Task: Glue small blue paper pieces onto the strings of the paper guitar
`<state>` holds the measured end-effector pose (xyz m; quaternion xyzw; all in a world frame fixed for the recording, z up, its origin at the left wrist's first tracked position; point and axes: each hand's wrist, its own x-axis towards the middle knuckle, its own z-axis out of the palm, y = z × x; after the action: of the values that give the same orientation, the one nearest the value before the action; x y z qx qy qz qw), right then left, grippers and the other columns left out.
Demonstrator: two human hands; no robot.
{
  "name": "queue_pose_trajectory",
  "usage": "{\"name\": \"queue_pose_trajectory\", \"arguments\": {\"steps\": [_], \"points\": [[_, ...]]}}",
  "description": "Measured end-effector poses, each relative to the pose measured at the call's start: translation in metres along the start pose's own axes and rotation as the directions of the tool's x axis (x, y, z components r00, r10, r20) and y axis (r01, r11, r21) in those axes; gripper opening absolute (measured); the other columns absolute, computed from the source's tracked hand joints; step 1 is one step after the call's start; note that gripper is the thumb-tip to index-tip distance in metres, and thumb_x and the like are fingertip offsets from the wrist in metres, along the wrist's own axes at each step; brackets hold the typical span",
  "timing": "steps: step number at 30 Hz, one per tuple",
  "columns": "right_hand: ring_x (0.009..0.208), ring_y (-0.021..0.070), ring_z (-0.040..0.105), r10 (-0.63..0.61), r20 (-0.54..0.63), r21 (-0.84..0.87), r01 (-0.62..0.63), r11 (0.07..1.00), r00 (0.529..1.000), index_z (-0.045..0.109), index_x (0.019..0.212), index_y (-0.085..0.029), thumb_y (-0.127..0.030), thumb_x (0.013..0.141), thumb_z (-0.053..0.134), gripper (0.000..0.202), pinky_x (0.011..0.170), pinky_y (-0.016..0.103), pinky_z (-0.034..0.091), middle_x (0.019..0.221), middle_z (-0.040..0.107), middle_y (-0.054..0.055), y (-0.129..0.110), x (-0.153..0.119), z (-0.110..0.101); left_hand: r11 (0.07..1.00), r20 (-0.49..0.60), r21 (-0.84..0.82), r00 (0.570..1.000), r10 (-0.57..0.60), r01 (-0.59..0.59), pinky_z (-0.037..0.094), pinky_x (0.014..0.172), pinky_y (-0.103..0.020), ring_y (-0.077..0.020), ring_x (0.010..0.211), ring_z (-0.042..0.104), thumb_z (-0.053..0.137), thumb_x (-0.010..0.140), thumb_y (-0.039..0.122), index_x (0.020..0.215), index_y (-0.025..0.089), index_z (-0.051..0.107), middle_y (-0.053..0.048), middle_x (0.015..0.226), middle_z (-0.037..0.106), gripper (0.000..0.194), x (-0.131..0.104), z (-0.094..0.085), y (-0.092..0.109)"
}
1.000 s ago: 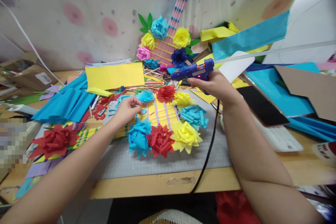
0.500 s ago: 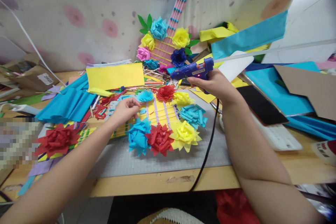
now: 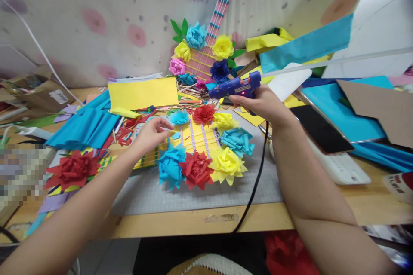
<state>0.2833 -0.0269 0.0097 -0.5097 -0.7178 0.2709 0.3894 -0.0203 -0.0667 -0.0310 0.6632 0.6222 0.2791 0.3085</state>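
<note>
My right hand (image 3: 258, 101) is wrapped round a blue glue gun (image 3: 237, 86), its nozzle pointing left and a small red light lit. My left hand (image 3: 156, 131) is bent beside the light blue paper flower (image 3: 179, 117), with its fingertips close together; whether something small is between them I cannot make out. Below lies a yellow paper guitar (image 3: 201, 135) with purple strips and thin strings, ringed by red (image 3: 197, 169), blue (image 3: 171, 165) and yellow (image 3: 227, 164) paper flowers.
A pink guitar (image 3: 222, 4) with flowers leans at the back. Blue crepe paper (image 3: 80, 124) and a red flower (image 3: 74, 168) lie left. A phone (image 3: 321, 129) is right. The glue gun's black cord (image 3: 258, 184) hangs over the table's front edge.
My left hand has risen slightly and its fingers have loosened a little. My right hand and the glue gun have barely shifted.
</note>
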Motion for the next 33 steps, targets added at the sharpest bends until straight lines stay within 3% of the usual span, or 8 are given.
{"name": "queue_pose_trajectory", "arguments": {"steps": [3, 6, 11, 20, 23, 27, 30, 33], "points": [[0.058, 0.0141, 0.053, -0.005, 0.024, -0.002, 0.005, 1.000, 1.000, 0.063, 0.068, -0.013, -0.052, 0.069, 0.063, 0.039, 0.053, 0.027, 0.039, 0.056, 0.055, 0.002, 0.002, 0.000, 0.001, 0.958, 0.069, 0.256, 0.991, 0.114, -0.128, 0.041, 0.057, -0.025, -0.0122, 0.059, 0.053, 0.058, 0.067, 0.032, 0.090, 0.019, 0.061, -0.001, 0.077, 0.063, 0.026, -0.004, -0.004, -0.006], [0.060, 0.0149, 0.053, -0.030, 0.059, 0.000, 0.030, 1.000, 0.998, 0.064, 0.075, -0.013, -0.052, 0.070, 0.062, 0.039, 0.055, 0.027, 0.040, 0.059, 0.057, 0.003, 0.001, 0.001, 0.005, 0.896, 0.133, 0.399, 0.979, 0.155, -0.196, 0.040, 0.061, -0.026, -0.0136, 0.063, 0.053, 0.057, 0.070, 0.037, 0.093, 0.021, 0.065, -0.001, 0.080, 0.063, 0.028, -0.004, -0.006, -0.009], [0.063, 0.0162, 0.054, -0.030, 0.125, -0.094, 0.042, 0.995, 0.992, 0.063, 0.065, -0.015, -0.055, 0.070, 0.061, 0.040, 0.059, 0.029, 0.041, 0.060, 0.058, 0.004, -0.003, 0.001, 0.011, 0.846, 0.195, 0.470, 0.964, 0.179, -0.252, 0.039, 0.060, -0.025, -0.0139, 0.069, 0.054, 0.056, 0.072, 0.040, 0.089, 0.025, 0.071, -0.001, 0.095, 0.065, 0.026, -0.001, -0.007, -0.009], [0.056, 0.0138, 0.049, 0.002, 0.138, -0.156, 0.020, 0.988, 0.990, 0.060, 0.061, -0.016, -0.057, 0.070, 0.060, 0.042, 0.056, 0.029, 0.039, 0.052, 0.051, 0.001, -0.007, 0.000, 0.013, 0.868, 0.152, 0.471, 0.984, 0.096, -0.157, 0.038, 0.057, -0.025, -0.0163, 0.067, 0.057, 0.054, 0.072, 0.041, 0.085, 0.023, 0.072, -0.002, 0.077, 0.068, 0.028, 0.000, -0.008, -0.005], [0.057, 0.0140, 0.049, -0.001, 0.146, -0.138, 0.022, 0.990, 0.989, 0.062, 0.065, -0.017, -0.057, 0.070, 0.060, 0.041, 0.056, 0.028, 0.040, 0.055, 0.053, 0.001, -0.008, 0.000, 0.015, 0.886, 0.099, 0.451, 0.993, 0.072, -0.109, 0.036, 0.055, -0.025, -0.0160, 0.063, 0.057, 0.055, 0.071, 0.037, 0.081, 0.020, 0.072, -0.002, 0.073, 0.068, 0.026, -0.002, -0.006, -0.001], [0.063, 0.0159, 0.052, -0.043, 0.145, -0.108, 0.059, 0.992, 0.989, 0.065, 0.073, -0.018, -0.058, 0.068, 0.061, 0.040, 0.058, 0.028, 0.041, 0.062, 0.058, 0.002, -0.007, 0.000, 0.018, 0.936, -0.060, 0.353, 0.998, 0.011, 0.011, 0.035, 0.051, -0.024, -0.0142, 0.056, 0.055, 0.059, 0.066, 0.032, 0.076, 0.018, 0.070, -0.001, 0.064, 0.065, 0.020, -0.001, -0.002, -0.001], [0.066, 0.0171, 0.054, -0.060, 0.156, -0.105, 0.077, 0.991, 0.986, 0.067, 0.077, -0.017, -0.057, 0.069, 0.061, 0.042, 0.060, 0.029, 0.042, 0.066, 0.060, 0.002, -0.005, 0.000, 0.020, 0.983, -0.135, 0.158, 0.988, -0.072, 0.093, 0.036, 0.049, -0.023, -0.0121, 0.051, 0.052, 0.064, 0.061, 0.031, 0.071, 0.017, 0.067, 0.000, 0.057, 0.061, 0.018, 0.001, -0.001, -0.005], [0.071, 0.0183, 0.056, -0.074, 0.160, -0.125, 0.094, 0.988, 0.984, 0.068, 0.080, -0.016, -0.056, 0.069, 0.061, 0.043, 0.064, 0.029, 0.043, 0.070, 0.062, 0.003, -0.006, 0.000, 0.022, 0.984, -0.123, -0.104, 0.979, -0.160, 0.147, 0.035, 0.045, -0.021, -0.0091, 0.045, 0.048, 0.068, 0.058, 0.032, 0.067, 0.016, 0.062, 0.002, 0.051, 0.056, 0.020, 0.001, -0.001, -0.005]]}}
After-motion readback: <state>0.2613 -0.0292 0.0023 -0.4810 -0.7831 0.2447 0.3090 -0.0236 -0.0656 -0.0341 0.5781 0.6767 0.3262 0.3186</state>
